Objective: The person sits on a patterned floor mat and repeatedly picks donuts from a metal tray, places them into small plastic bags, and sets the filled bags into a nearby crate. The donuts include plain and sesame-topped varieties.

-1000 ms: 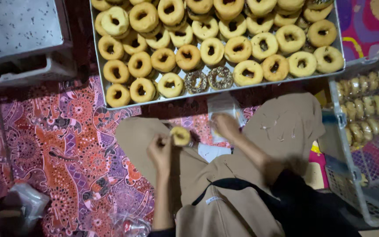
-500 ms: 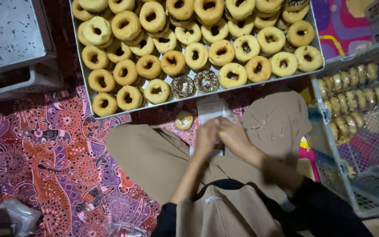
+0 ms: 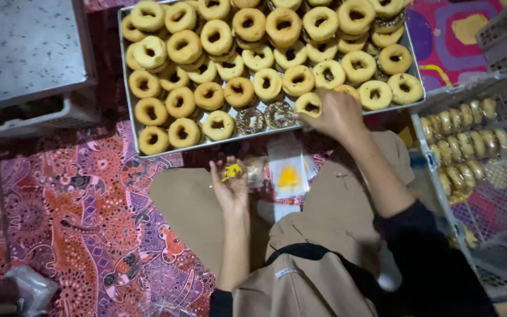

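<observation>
The right hand [image 3: 337,113] is closing its fingers on a plain doughnut [image 3: 308,104] at the metal tray's [image 3: 125,88] near edge, while the left hand [image 3: 228,185], below that tray, is gripping a clear bag [image 3: 252,172] awaiting it.

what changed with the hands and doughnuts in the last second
The right hand left the lap and reached up to the tray, closing on a plain doughnut at its near edge. The left hand, which met the right over the lap, now holds a small clear bag alone. The crate of bagged doughnuts and patterned cloth stayed put.
</observation>
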